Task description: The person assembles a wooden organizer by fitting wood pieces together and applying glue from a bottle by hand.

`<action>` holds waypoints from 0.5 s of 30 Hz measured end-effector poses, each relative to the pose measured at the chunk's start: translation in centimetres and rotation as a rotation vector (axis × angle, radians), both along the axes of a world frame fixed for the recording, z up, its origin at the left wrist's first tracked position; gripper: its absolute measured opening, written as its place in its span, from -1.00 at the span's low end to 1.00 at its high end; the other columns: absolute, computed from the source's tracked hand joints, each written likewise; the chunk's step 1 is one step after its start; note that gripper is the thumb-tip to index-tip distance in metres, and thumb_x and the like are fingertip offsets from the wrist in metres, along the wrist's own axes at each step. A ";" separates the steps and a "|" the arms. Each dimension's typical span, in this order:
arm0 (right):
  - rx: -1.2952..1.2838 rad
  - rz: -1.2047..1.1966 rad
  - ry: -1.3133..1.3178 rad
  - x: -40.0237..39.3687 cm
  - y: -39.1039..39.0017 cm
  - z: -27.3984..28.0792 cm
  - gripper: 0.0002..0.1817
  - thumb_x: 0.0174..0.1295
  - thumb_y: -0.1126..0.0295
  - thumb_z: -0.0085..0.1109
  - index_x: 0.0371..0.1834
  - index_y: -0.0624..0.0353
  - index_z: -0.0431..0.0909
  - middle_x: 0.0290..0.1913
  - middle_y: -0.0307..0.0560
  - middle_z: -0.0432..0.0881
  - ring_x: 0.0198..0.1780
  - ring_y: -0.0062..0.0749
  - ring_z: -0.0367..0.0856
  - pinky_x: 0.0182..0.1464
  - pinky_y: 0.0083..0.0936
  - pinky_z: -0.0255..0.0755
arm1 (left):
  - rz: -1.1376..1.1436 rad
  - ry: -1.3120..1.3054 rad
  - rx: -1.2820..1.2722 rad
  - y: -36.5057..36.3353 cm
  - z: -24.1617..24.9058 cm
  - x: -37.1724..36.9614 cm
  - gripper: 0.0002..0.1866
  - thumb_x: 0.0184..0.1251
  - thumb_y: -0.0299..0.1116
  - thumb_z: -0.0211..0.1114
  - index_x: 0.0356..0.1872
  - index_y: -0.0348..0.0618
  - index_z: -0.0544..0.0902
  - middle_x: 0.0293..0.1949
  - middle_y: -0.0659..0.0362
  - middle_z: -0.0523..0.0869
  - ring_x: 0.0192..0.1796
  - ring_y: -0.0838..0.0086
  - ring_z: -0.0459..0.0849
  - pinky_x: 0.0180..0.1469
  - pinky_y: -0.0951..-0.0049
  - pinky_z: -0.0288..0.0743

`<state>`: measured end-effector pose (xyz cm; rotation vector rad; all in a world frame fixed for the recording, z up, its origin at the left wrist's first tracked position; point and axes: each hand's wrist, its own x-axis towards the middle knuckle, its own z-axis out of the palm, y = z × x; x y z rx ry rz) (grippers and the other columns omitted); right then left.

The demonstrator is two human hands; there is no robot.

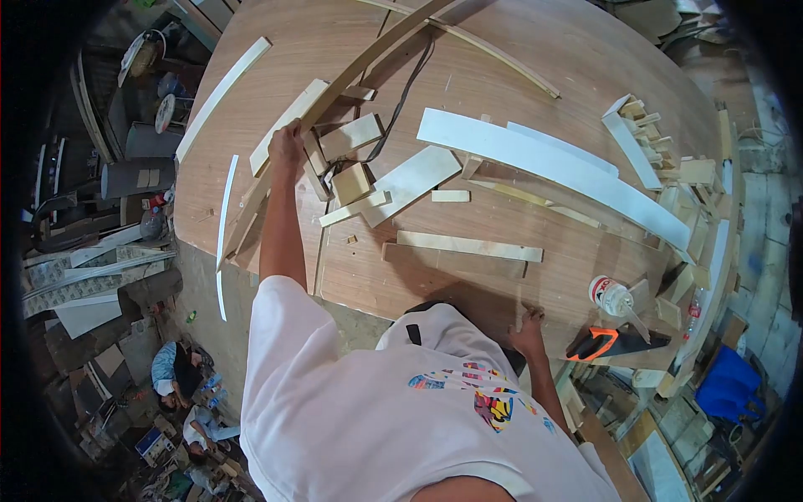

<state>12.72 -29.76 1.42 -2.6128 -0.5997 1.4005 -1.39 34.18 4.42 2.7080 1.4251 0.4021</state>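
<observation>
My left hand is closed around a long, narrow wooden strip that runs diagonally over the table and past its left edge. Beneath and beside the strip lie short wood blocks and a black cable. My right hand is low at the table's near edge, its fingers curled together. Whatever those fingers hold, if anything, is too small to make out. Nearest to this hand are a saw with an orange and black handle and a pale flat strip.
A long white board crosses the right half of the wooden table. An open white tub stands near the right corner, with wood pieces piled beyond. Thin white strips lie left. Two people sit lower left.
</observation>
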 end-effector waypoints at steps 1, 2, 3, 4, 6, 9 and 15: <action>0.007 -0.012 -0.012 -0.1 0.0 0.0 -0.06 0.02 0.22 0.14 0.28 0.66 -0.15 0.33 0.67 -0.26 0.42 0.35 -0.36 0.44 -0.23 -0.31 | 0.048 -0.026 -0.031 0.6 -0.1 0.0 -0.77 0.26 -0.24 0.11 -0.14 0.05 0.65 -0.36 -0.08 0.65 -0.32 0.03 0.65 -0.28 0.15 0.51; 0.007 -0.013 -0.013 -0.1 0.0 0.0 -0.06 0.02 0.22 0.14 0.28 0.66 -0.15 0.33 0.67 -0.26 0.42 0.35 -0.36 0.44 -0.23 -0.31 | 0.095 -0.053 -0.061 1.2 -0.2 -0.1 -0.76 0.25 -0.22 0.14 -0.12 0.09 0.67 -0.37 -0.09 0.64 -0.32 0.04 0.65 -0.29 0.19 0.50; 0.001 0.002 -0.020 -0.1 0.1 0.0 -0.06 0.02 0.22 0.15 0.28 0.67 -0.15 0.32 0.67 -0.26 0.42 0.35 -0.36 0.44 -0.23 -0.29 | 0.091 -0.077 -0.058 1.6 -0.4 -0.2 -0.76 0.21 -0.24 0.18 -0.11 0.10 0.66 -0.36 -0.07 0.65 -0.33 0.06 0.66 -0.28 0.21 0.51; -0.005 0.016 -0.028 -0.1 0.1 0.0 -0.06 0.02 0.21 0.16 0.28 0.67 -0.15 0.32 0.67 -0.26 0.42 0.36 -0.36 0.44 -0.22 -0.28 | 0.090 -0.077 -0.058 2.1 -0.6 -0.2 -0.76 0.21 -0.24 0.18 -0.11 0.10 0.66 -0.36 -0.07 0.65 -0.33 0.06 0.66 -0.28 0.21 0.51; -0.007 0.003 -0.025 -0.1 0.2 0.1 -0.06 0.02 0.22 0.16 0.28 0.67 -0.14 0.32 0.67 -0.25 0.41 0.36 -0.35 0.44 -0.21 -0.28 | 0.141 -0.128 -0.128 2.7 -0.9 -0.2 -0.76 0.19 -0.27 0.20 -0.11 0.11 0.67 -0.32 -0.05 0.66 -0.31 0.09 0.67 -0.27 0.22 0.51; -0.003 -0.011 -0.020 -0.1 0.6 0.4 -0.07 0.01 0.23 0.15 0.27 0.68 -0.12 0.31 0.68 -0.22 0.41 0.37 -0.32 0.44 -0.19 -0.30 | 0.159 -0.104 -0.106 2.5 -0.7 0.0 -0.76 0.19 -0.26 0.19 -0.12 0.13 0.67 -0.30 -0.03 0.67 -0.29 0.11 0.67 -0.25 0.24 0.52; 0.038 0.050 -0.039 -0.1 0.4 -0.6 -0.10 0.00 0.25 0.15 0.22 0.75 -0.08 0.27 0.72 -0.11 0.38 0.45 -0.25 0.42 -0.07 -0.35 | 0.151 -0.039 -0.078 -0.8 0.0 0.4 -0.74 0.15 -0.33 0.16 -0.13 0.15 0.68 -0.32 -0.02 0.67 -0.27 0.13 0.67 -0.20 0.24 0.53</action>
